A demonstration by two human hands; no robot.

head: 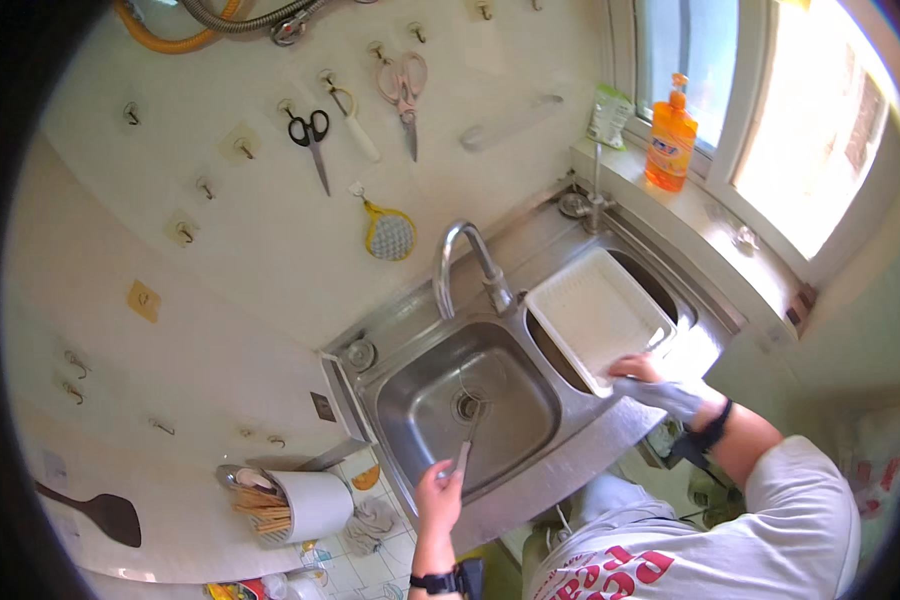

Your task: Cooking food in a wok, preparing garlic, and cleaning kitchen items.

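Note:
My left hand (439,496) holds a slim utensil with a pale handle (463,459), its thin metal end over the left basin of the stainless steel sink (420,420). The utensil's exact kind cannot be told. At the near corner of a white plastic tray (598,315), my right hand (639,371) has its fingers bent; whether they grip the rim is unclear. A greyish covering lies over its wrist and the back of the hand. The tray rests across the right basin. A curved metal faucet (465,247) stands between the basins, its spout toward the left one.
Scissors (315,150), pink-handled shears (405,97), a white-handled peeler (358,133) and a yellow-edged scrubber (390,232) hang on the wall. An orange soap bottle (670,142) stands on the windowsill. A white holder (315,506) with chopsticks is left of the sink.

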